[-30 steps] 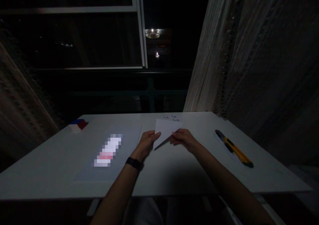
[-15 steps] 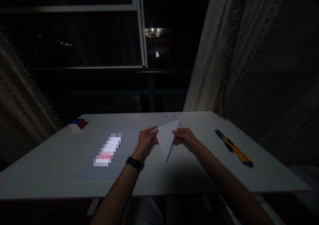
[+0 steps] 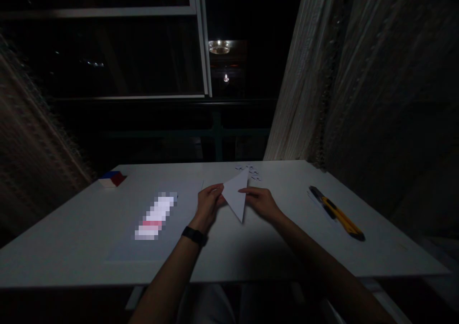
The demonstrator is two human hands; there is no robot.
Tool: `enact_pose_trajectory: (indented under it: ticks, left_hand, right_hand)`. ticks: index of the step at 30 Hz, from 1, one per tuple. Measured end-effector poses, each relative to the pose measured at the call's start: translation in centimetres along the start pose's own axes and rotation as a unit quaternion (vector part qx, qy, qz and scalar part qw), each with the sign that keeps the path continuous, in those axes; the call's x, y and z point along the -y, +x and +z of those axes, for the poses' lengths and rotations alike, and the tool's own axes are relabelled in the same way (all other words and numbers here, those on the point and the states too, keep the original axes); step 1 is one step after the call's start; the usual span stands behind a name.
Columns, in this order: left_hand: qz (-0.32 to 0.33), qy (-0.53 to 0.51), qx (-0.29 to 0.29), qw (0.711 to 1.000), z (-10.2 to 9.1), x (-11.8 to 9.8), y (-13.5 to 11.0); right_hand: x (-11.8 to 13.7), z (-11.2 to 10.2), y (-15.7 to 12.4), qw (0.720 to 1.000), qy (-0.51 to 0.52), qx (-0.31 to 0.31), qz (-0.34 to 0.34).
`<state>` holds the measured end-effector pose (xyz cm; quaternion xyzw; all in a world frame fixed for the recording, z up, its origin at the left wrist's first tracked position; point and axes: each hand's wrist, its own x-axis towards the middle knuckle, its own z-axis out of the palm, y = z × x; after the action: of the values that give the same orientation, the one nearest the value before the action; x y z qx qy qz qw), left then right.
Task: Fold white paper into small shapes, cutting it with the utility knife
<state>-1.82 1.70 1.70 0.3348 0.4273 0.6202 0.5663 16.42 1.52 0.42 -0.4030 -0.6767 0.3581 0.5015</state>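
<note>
Above the middle of the white table (image 3: 283,257) I hold a white sheet of paper folded into a triangle (image 3: 236,194), one corner pointing away and another down toward me. My left hand (image 3: 210,200), with a dark band on the wrist, pinches its left corner. On the right edge, my right hand (image 3: 261,200) is closed with the thumb on top of the paper and the fingers behind it. Beyond the triangle lie several small dark-marked paper pieces (image 3: 253,172), too small to make out.
A phone with a lit, blurred screen (image 3: 156,216) rests on a pale sheet (image 3: 122,247) at the left. A blue, white and red cube (image 3: 111,178) sits at the far left. A yellow and black utility knife (image 3: 339,214) lies at the right. Curtains (image 3: 294,75) and a dark window stand behind.
The paper triangle has turned a little and shifted slightly left, its far corner moving left and its near corner rising. My right hand has moved left with it.
</note>
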Motion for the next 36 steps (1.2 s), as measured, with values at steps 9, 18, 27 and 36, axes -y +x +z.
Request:
enact_pose_trajectory:
  ticks: [9,18,27,36]
  left_hand:
    - [-0.014,0.032,0.033,0.999,0.2,0.4,0.0]
    - [0.047,0.066,0.158,0.984,0.5,0.3,-0.7]
    - [0.044,0.096,0.124,0.987,0.8,0.1,-1.0]
    - [0.022,0.062,0.076,0.995,0.6,-0.3,-1.1]
  right_hand:
    - [0.4,-0.1,0.1,0.999,0.017,-0.015,0.035]
    - [1.5,-1.8,0.5,0.984,0.066,-0.1,0.13]
    - [2.6,-2.1,0.3,0.987,0.073,-0.045,0.132]
    - [1.9,-2.6,0.4,0.988,0.097,-0.017,0.121]
